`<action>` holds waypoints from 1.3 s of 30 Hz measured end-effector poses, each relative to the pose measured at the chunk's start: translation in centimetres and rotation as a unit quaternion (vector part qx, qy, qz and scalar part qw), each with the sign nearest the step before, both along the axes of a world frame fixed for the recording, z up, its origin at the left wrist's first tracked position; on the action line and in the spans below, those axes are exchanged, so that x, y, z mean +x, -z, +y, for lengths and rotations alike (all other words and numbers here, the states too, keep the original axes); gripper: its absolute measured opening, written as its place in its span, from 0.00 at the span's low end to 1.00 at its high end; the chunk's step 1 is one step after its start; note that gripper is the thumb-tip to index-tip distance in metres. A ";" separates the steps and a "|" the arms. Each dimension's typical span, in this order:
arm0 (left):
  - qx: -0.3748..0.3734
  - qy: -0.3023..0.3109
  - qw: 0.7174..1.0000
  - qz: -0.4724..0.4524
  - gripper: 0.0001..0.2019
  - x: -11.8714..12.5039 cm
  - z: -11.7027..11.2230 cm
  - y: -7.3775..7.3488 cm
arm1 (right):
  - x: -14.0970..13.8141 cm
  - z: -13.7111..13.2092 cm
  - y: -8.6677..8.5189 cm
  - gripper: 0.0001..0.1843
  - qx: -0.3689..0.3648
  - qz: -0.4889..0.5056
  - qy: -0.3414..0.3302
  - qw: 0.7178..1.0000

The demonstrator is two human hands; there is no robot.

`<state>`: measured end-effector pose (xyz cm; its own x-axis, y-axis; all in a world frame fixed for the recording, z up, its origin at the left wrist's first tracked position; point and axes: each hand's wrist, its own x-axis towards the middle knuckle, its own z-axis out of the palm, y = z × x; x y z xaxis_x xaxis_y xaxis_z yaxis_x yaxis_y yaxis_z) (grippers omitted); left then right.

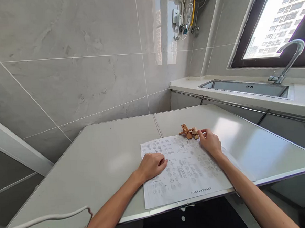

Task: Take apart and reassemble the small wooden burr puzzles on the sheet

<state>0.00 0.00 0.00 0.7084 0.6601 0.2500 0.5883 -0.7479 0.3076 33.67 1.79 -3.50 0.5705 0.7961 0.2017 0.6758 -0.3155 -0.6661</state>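
A small heap of notched wooden puzzle pieces (189, 135) lies at the far edge of a printed instruction sheet (183, 194). At the heap's right end, my right hand (210, 141) has its thumb and fingertips closed on one piece; the fingers partly hide it. My left hand (152, 165) rests on the left part of the sheet, fingers curled in a loose fist, with nothing seen in it. Small diagrams and lines of print cover the paper, partly hidden under both hands and the right forearm.
The sheet lies on a pale folding table (114, 164) with a seam across it. A white cable (52, 216) loops over the near left corner. Beyond the right side stand a counter with a sink (246, 87) and a faucet (291, 59). A tiled wall (88, 80) bounds the back.
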 end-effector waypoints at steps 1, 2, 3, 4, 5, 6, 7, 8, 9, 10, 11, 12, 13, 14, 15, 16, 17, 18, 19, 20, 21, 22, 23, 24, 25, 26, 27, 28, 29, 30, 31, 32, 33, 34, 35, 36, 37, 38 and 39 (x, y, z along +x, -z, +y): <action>0.000 0.000 1.000 0.001 0.18 0.0 0.0 0.0 | 0.0 0.0 0.0 0.21 0.008 0.008 0.003 1.000; 0.001 0.000 1.000 0.001 0.18 0.0 0.0 0.0 | 0.1 0.0 -0.1 0.20 0.016 0.020 0.005 1.000; 0.001 0.000 1.000 0.003 0.18 0.0 0.0 0.0 | 0.2 -0.1 -0.2 0.20 0.023 0.032 0.008 0.999; 0.002 0.000 1.000 0.003 0.18 0.0 0.0 0.0 | 0.3 -0.3 -0.4 0.19 0.027 0.045 0.013 0.999; 0.002 -0.001 1.000 0.004 0.18 0.0 0.0 0.0 | 0.4 -0.6 -0.6 0.19 0.031 0.056 0.020 0.998; 0.002 -0.002 1.000 0.004 0.18 0.0 0.0 0.0 | 0.4 -1.0 -0.7 0.19 0.033 0.064 0.029 0.997; 0.001 -0.004 1.000 0.004 0.18 0.0 -0.1 0.0 | 0.4 -1.5 -0.9 0.19 0.041 0.074 0.038 0.996; -0.002 -0.008 1.000 0.002 0.18 0.0 -0.1 0.0 | 0.2 -2.1 -1.1 0.19 0.058 0.084 0.041 0.994; -0.006 -0.012 1.000 0.000 0.18 0.0 -0.1 0.0 | -0.1 -2.9 -1.3 0.19 0.078 0.101 0.035 0.991; -0.011 -0.017 1.000 -0.004 0.18 0.1 -0.2 -0.1 | -0.6 -3.7 -1.5 0.20 0.102 0.117 0.029 0.987; -0.019 -0.023 1.000 -0.012 0.18 0.1 -0.2 -0.2 | -1.3 -4.5 -1.7 0.21 0.127 0.134 0.012 0.983; -0.029 -0.028 0.999 -0.023 0.17 0.1 -0.3 -0.3 | -2.2 -5.3 -1.8 0.23 0.148 0.152 -0.013 0.977; -0.043 -0.034 0.998 -0.038 0.16 0.2 -0.4 -0.5 | -3.3 -6.1 -2.0 0.25 0.165 0.179 -0.045 0.969; -0.061 -0.038 0.996 -0.057 0.15 0.3 -0.6 -0.7 | -4.5 -6.9 -2.2 0.27 0.179 0.217 -0.081 0.956; -0.081 -0.040 0.993 -0.079 0.15 0.4 -0.7 -0.9 | -5.7 -7.5 -2.4 0.29 0.187 0.256 -0.116 0.941; -0.105 -0.041 0.989 -0.101 0.15 0.4 -0.9 -1.1 | -6.9 -8.1 -2.5 0.29 0.187 0.284 -0.142 0.930; -0.128 -0.042 0.984 -0.120 0.17 0.6 -1.0 -1.4 | -8.0 -8.5 -2.6 0.28 0.179 0.301 -0.167 0.922; -0.147 -0.044 0.979 -0.136 0.19 0.7 -1.2 -1.6 | -9.1 -8.9 -2.6 0.28 0.175 0.314 -0.188 0.914; -0.162 -0.046 0.974 -0.150 0.20 0.8 -1.3 -1.8 | -10.0 -9.2 -2.5 0.28 0.173 0.323 -0.203 0.908; -0.174 -0.046 0.970 -0.162 0.22 0.8 -1.5 -1.9 | -10.8 -9.5 -2.4 0.28 0.166 0.328 -0.221 0.903; -0.185 -0.044 0.967 -0.171 0.23 0.9 -1.5 -2.0 | -11.5 -9.7 -2.2 0.27 0.162 0.325 -0.235 0.901; -0.198 -0.041 0.963 -0.178 0.25 0.9 -1.6 -1.9 | -12.1 -9.9 -2.0 0.26 0.161 0.317 -0.246 0.902; -0.212 -0.036 0.959 -0.185 0.27 0.9 -1.6 -1.8 | -12.5 -10.1 -1.8 0.24 0.158 0.305 -0.257 0.903; -0.229 -0.031 0.954 -0.191 0.28 0.9 -1.6 -1.7 | -12.9 -10.4 -1.7 0.23 0.153 0.288 -0.270 0.906; -0.247 -0.025 0.948 -0.199 0.30 0.9 -1.6 -1.5 | -13.2 -10.6 -1.5 0.21 0.148 0.268 -0.284 0.909; -0.268 -0.019 0.941 -0.208 0.30 0.9 -1.6 -1.4 | -13.5 -10.8 -1.5 0.20 0.145 0.247 -0.294 0.912; -0.289 -0.012 0.932 -0.218 0.30 0.9 -1.6 -1.2 | -13.7 -11.0 -1.5 0.19 0.141 0.227 -0.303 0.915; -0.307 -0.007 0.924 -0.229 0.29 0.9 -1.6 -1.1 | -13.9 -11.2 -1.5 0.18 0.135 0.208 -0.310 0.918; -0.320 -0.004 0.916 -0.241 0.29 0.9 -1.6 -1.1 | -14.0 -11.3 -1.5 0.17 0.131 0.190 -0.315 0.921; -0.329 -0.003 0.909 -0.255 0.28 1.0 -1.6 -1.1 | -14.1 -11.5 -1.6 0.16 0.126 0.176 -0.318 0.923; -0.334 -0.003 0.903 -0.271 0.29 1.1 -1.5 -1.1 | -14.1 -11.5 -1.6 0.16 0.123 0.164 -0.319 0.925; -0.335 -0.002 0.897 -0.289 0.31 1.2 -1.5 -1.1 | -14.2 -11.5 -1.7 0.15 0.122 0.154 -0.317 0.928; -0.333 0.000 0.891 -0.309 0.35 1.2 -1.5 -1.1 | -14.2 -11.5 -1.7 0.15 0.124 0.146 -0.314 0.930; -0.330 0.006 0.886 -0.325 0.38 1.3 -1.5 -1.2 | -14.2 -11.5 -1.8 0.15 0.131 0.140 -0.309 0.931; -0.326 0.013 0.883 -0.337 0.39 1.3 -1.5 -1.2 | -14.2 -11.4 -1.8 0.15 0.142 0.134 -0.304 0.932; -0.316 0.019 0.884 -0.344 0.40 1.4 -1.5 -1.2 | -14.2 -11.3 -1.9 0.15 0.157 0.129 -0.297 0.933; -0.299 0.023 0.890 -0.345 0.39 1.3 -1.6 -1.2 | -14.2 -11.2 -1.9 0.15 0.173 0.125 -0.289 0.933; -0.275 0.026 0.899 -0.339 0.39 1.3 -1.6 -1.2 | -14.1 -11.1 -1.9 0.15 0.188 0.121 -0.280 0.934; -0.248 0.028 0.912 -0.327 0.38 1.2 -1.6 -1.2 | -14.1 -11.1 -1.9 0.15 0.200 0.119 -0.270 0.935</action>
